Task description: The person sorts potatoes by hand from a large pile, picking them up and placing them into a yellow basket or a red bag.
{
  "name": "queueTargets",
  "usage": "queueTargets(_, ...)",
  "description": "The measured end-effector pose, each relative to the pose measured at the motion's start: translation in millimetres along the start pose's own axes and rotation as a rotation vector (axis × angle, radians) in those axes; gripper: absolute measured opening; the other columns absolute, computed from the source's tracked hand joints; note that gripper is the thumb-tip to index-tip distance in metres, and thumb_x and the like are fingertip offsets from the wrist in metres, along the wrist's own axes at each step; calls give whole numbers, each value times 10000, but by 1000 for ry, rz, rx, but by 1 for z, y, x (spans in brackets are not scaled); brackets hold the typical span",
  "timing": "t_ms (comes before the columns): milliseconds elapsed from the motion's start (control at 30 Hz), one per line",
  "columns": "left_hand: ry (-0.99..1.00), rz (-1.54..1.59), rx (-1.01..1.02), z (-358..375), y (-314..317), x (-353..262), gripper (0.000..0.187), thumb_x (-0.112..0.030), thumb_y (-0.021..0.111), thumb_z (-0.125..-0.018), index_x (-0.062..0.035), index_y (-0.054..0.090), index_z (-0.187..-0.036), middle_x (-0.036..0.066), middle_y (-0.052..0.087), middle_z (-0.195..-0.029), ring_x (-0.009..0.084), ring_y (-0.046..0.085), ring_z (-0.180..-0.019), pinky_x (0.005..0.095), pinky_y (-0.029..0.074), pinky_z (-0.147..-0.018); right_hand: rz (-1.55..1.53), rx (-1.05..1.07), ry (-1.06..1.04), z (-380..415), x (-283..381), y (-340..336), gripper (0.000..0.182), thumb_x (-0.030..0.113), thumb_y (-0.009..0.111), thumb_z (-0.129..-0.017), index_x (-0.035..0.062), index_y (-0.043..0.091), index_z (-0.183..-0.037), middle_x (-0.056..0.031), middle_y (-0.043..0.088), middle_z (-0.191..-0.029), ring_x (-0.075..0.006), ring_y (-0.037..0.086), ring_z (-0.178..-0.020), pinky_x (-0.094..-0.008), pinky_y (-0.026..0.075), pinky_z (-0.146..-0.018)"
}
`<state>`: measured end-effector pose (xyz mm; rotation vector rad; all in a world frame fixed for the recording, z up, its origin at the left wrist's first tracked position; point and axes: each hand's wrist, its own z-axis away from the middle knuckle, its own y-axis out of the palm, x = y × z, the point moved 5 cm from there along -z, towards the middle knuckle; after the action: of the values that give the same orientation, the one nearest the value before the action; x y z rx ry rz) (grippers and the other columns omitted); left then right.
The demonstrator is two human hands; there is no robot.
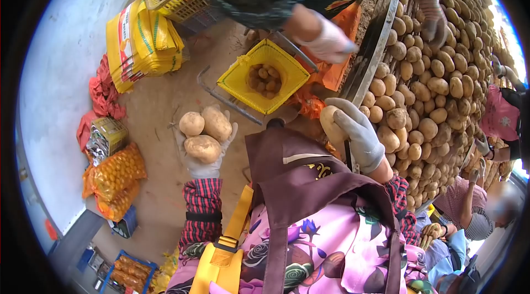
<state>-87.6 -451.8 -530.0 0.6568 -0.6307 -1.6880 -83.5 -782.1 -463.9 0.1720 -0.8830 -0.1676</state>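
Palm up and fingers curled, my left hand [205,169] in a pale work glove cradles three potatoes [202,149]. My gloved right hand [360,135] grips a single potato [332,124] beside the metal edge of the sorting table [375,46]. Between and beyond my hands, a yellow woven sack [231,82] is held open in a metal frame [221,101], with several potatoes [265,80] at its bottom. Many more potatoes [422,92] cover the table on my right.
Across from me a co-worker's gloved hand [331,40] is blurred near the sack; their other gloved hand [432,15] touches the potato pile. Folded yellow sacks [146,40], filled mesh bags [118,175] and a crate [110,133] are at left. Other people [469,206] are at far right.
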Motion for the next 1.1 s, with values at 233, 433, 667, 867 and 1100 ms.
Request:
queueTargets(233,-47,20,90,-8,1,0,632,-559,594,-921,-77,563,-1328,182,483,-1474,460,379,-1407,735,257,-1136,96,-36,-35,4,15,-7,429,255,580,-1013,-12,550,-1348,-61,613,-1177,-132,568,-1089,-265,451,-965)
queueTargets(433,-54,54,11,-9,-4,0,638,-562,575,-920,-68,566,-1324,192,491,-1463,447,393,-1402,721,269,-1135,73,-81,-13,2,12,-12,426,240,579,-1013,-13,546,-1354,-67,614,-1183,-134,572,-1092,-265,449,-971)
queueTargets(667,-21,-36,63,-11,-11,0,652,-562,571,-905,-64,553,-1326,179,471,-1476,429,410,-1387,698,285,-1139,137,-31,-83,-20,23,10,442,216,568,-1011,-19,527,-1384,-73,617,-1243,-138,578,-1111,-277,452,-979)
queueTargets(867,-59,-1,135,-14,-9,1,671,-565,558,-907,-63,533,-1351,196,461,-1484,434,395,-1403,701,294,-1131,56,-124,-160,-14,40,-17,355,164,553,-1012,-34,593,-1304,-80,633,-1242,-137,597,-1098,-284,484,-931)
queueTargets(1100,-102,-74,60,-23,10,17,700,-538,619,-896,-33,482,-1361,192,457,-1472,393,443,-1361,683,322,-1132,1105,-525,-468,12,2,-84,348,101,646,-917,-17,632,-1244,-171,642,-1203,-280,631,-1108,-329,486,-952)
